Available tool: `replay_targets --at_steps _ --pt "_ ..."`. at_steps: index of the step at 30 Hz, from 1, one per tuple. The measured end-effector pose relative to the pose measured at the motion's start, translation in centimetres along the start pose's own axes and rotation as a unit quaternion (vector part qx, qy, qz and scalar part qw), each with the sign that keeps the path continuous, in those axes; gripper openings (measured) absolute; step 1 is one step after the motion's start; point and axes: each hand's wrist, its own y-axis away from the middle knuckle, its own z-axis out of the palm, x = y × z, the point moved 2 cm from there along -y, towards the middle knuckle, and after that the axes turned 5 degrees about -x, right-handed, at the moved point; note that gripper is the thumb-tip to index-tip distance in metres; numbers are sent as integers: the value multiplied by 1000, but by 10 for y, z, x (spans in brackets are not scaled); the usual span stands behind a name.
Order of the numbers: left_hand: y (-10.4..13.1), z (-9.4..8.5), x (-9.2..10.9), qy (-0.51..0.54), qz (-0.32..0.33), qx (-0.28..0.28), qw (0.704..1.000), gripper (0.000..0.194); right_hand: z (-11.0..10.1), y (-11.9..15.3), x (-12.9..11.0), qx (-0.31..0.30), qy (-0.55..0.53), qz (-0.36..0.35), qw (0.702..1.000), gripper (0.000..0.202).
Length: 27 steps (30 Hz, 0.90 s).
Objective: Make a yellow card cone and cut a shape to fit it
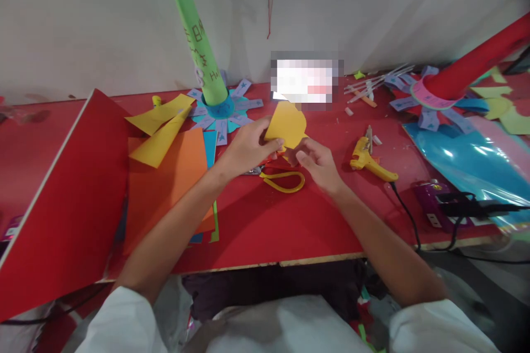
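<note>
A piece of yellow paper with a rounded right edge is held up over the red table. My left hand grips its left side, thumb in front and fingers behind. At its lower right edge my right hand is closed, its fingertips pinching the paper, partly hidden behind it. Below both hands lies a pair of scissors with yellow and orange-red handles, its pivot and one handle partly covered by the paper and my fingers.
A green paper tube stands behind on a blue petalled base. At left are orange sheets, yellow scraps and a leaning red board. To the right lie a yellow glue gun, a purple power socket and a red tube.
</note>
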Motion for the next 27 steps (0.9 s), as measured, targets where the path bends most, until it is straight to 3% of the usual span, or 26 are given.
replay_targets --at_steps 4,6,10,13,17,21,27 --pt "-2 5 -5 -92 12 -28 995 15 -1 0 3 46 25 16 999 52" --pt "-3 1 -7 -144 29 1 989 25 -5 0 6 66 59 14 996 55" --pt "-4 -8 -10 -140 49 66 987 10 -9 0 11 74 127 17 989 56" --pt "-3 -9 -10 -133 53 82 986 23 -6 -1 11 41 81 11 996 52" --pt "1 -9 -6 -95 51 75 991 22 0 -3 10 16 -17 -5 1000 53" --pt "2 -10 -3 -82 49 64 993 16 0 -1 10 23 -58 -4 998 64" --pt "0 -8 -1 -116 53 42 991 28 -5 -1 9 43 -63 9 997 63"
